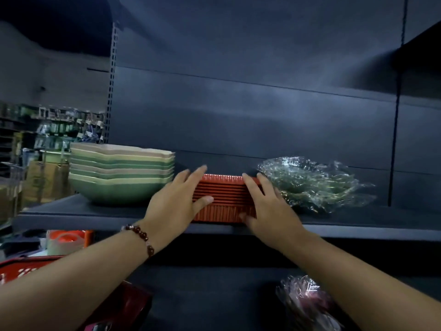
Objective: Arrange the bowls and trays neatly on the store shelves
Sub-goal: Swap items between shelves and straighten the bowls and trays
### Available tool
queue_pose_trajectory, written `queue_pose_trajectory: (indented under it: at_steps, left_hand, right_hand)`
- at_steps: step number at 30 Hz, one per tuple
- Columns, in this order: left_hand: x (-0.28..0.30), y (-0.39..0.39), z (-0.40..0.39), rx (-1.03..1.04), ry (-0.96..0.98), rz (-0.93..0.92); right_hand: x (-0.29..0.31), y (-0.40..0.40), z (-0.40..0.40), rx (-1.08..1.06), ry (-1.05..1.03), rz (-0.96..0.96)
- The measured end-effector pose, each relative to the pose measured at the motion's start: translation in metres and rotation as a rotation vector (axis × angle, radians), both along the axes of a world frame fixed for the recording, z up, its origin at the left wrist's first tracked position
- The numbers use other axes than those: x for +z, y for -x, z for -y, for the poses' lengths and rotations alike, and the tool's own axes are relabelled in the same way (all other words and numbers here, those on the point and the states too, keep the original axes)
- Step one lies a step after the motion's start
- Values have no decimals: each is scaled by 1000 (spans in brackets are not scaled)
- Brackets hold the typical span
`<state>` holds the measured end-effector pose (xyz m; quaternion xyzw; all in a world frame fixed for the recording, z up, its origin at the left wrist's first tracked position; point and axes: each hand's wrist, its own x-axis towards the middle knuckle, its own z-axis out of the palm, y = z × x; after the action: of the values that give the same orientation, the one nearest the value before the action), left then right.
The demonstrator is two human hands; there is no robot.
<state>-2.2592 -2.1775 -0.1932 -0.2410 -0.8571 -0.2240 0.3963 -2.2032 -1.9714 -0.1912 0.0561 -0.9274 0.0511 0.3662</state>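
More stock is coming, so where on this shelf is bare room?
Bare shelf lies right of the plastic-wrapped bowls. The middle is crowded: the red tray stack, between left hand and right hand, sits close between the green bowl stack and wrapped bowls.

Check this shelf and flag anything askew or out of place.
Nothing is badly off. The orange tray stack sits at the shelf's front edge, framed by both hands. The plastic-wrapped bundle looks crumpled.
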Motion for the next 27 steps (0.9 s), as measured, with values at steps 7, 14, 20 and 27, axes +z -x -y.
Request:
queue_pose_trajectory:
  at_steps: [7,14,20,27]
  left_hand:
    - [10,60,-23,198,256,-52]
    - [18,93,-45,415,376,44]
    - [27,95,-43,430,458,92]
    - [53,43,31,310,437,-357]
  right_hand:
    - [9,63,-8,-118,-33,53]
    - [17,98,-9,-195,-78,153]
    - [32,101,-1,-340,-250,267]
    - [73,83,63,-116,-232,195]
